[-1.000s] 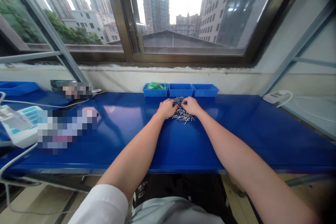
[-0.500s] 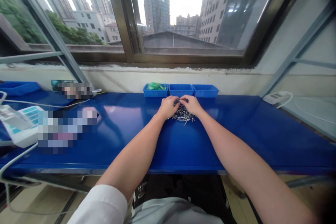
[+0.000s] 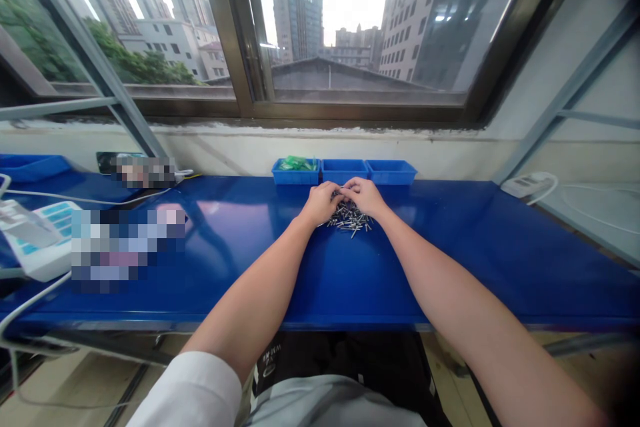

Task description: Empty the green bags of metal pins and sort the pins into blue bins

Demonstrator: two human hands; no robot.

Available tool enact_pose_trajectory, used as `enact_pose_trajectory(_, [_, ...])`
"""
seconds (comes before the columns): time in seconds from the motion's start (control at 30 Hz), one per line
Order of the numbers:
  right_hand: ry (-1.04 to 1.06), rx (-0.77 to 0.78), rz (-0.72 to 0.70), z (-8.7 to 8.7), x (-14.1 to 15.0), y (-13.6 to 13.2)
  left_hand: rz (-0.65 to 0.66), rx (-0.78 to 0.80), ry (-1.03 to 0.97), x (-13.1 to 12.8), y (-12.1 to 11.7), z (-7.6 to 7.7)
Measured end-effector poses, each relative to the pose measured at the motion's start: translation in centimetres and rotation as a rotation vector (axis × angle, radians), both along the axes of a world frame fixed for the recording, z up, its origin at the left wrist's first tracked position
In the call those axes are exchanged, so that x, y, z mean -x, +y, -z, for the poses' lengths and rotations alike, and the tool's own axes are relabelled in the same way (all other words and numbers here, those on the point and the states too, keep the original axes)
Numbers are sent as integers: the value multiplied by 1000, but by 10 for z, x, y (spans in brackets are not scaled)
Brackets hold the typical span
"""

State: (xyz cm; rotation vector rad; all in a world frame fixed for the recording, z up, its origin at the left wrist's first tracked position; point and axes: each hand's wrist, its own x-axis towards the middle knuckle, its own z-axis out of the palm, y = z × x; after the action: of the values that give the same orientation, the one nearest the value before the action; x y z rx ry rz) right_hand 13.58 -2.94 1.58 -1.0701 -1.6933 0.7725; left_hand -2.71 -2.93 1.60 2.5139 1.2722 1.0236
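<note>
A pile of small, thin metal pins, silvery with some darker parts, lies on the blue tabletop; their exact kind is too small to tell. My left hand curls over the far left side of this pile, thumb towards the middle. From the right, my right hand bends over the same pile, its thumb and fingers drawn together. The two hands nearly meet at their thumbs and fingertips, among the pins. How many pins each hand has is hidden behind the fingers.
Three blue bins stand against the wall beyond my hands: the left bin holds green packets, beside the middle bin and right bin. A white power strip with cables lies left, another socket block right.
My fingertips and thumbs have shifted slightly and closed in over the far part of the pile. The arms and the pile stay almost in place.
</note>
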Motion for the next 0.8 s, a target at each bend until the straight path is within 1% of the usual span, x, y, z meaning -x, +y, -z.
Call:
enact_pose_trajectory(0.1, [12,1,14,1,-2,2,-33,18,15,-1,-1,-1])
enact_pose_trajectory(0.23, [58,6,22,1,-7,5,-64,-4,-7,-1,-2,-1])
enact_pose_trajectory(0.6, [149,67,-14,-3,-13,2,-64,-5,-15,-1,0,0])
enact_pose_trajectory(0.73, [128,69,-16,-3,-15,3,-65,-2,-10,-1,0,1])
enact_pose_trajectory(0.8, [88,25,29,-2,-15,4,-78,-20,-19,0,1,3])
